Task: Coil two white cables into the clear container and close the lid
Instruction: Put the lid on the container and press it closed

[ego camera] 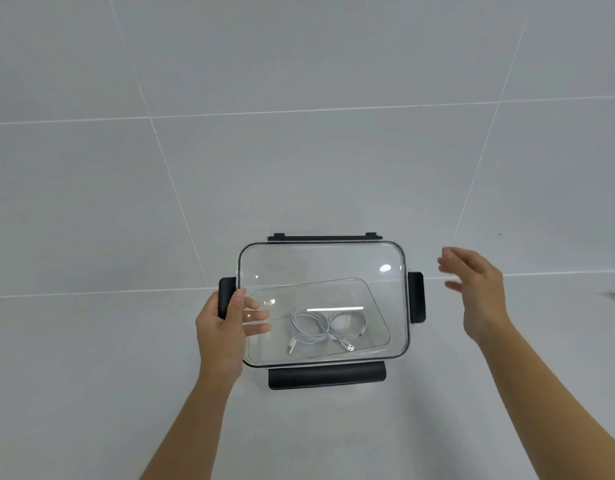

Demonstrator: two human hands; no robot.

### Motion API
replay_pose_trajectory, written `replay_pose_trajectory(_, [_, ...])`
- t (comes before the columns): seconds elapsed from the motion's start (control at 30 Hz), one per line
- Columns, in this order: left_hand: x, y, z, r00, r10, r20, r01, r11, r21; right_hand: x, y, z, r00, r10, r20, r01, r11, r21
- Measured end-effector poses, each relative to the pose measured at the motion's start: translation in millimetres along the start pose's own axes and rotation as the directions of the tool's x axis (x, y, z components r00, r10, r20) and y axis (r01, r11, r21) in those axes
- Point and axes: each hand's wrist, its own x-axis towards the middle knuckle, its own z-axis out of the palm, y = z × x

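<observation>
The left fingers (256, 315) lie straight and slightly spread on the lid (319, 261) at its 9 o'clock edge, gripping nothing. The thumb sits against the black latch (226, 296) there, so the left hand (223, 329) is probably pinning the lid flat and steadying the box. The right fingers (449, 263) are loose, apart and motion-blurred. The right hand (479, 289) hovers empty, out past the 3 o'clock latch (416, 296) and clear of it, likely on its way to press that side. Both white cables (319, 327) lie coiled side by side on the bottom of the container (401, 341), toward 6 o'clock, with their plugs pointing at the person. The lid covers the rim, and that part looks done. The 6 o'clock latch (326, 375) seems to splay outward and the 12 o'clock latch (325, 237) barely shows, so I judge that snapping them shut is what remains. The box rests on a pale tiled floor (126, 202).
</observation>
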Motion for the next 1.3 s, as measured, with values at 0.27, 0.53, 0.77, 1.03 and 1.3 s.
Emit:
replay_pose_trajectory(0.27, [10.6, -10.1, -7.5, 0.996, -0.009, -0.086, 0.007, 1.0, -0.026, -17.7, 51.2, 14.7, 0.705, 0.521, 0.481, -0.553, 0.829, -0.089])
replay_pose_trajectory(0.53, [19.0, -23.8, -11.9, 0.982, -0.145, -0.121, 0.143, 0.989, -0.022, -18.0, 59.2, 40.5, 0.794, 0.437, 0.424, -0.474, 0.88, -0.019])
replay_pose_trajectory(0.77, [29.5, -40.8, -9.5, 0.949, -0.28, -0.147, 0.285, 0.958, 0.012, -12.5, 68.4, 46.8, 0.905, 0.338, 0.26, -0.274, 0.928, -0.252])
replay_pose_trajectory(1.03, [48.7, -57.4, -11.3, 0.967, -0.206, -0.153, 0.248, 0.904, 0.349, 2.6, 78.0, 51.7, 0.917, 0.336, 0.214, -0.236, 0.89, -0.389])
replay_pose_trajectory(1.3, [57.2, -65.5, -14.2, 0.964, -0.199, -0.178, 0.265, 0.785, 0.56, 11.2, 92.9, 51.7, 0.918, 0.345, 0.195, -0.211, 0.843, -0.495])
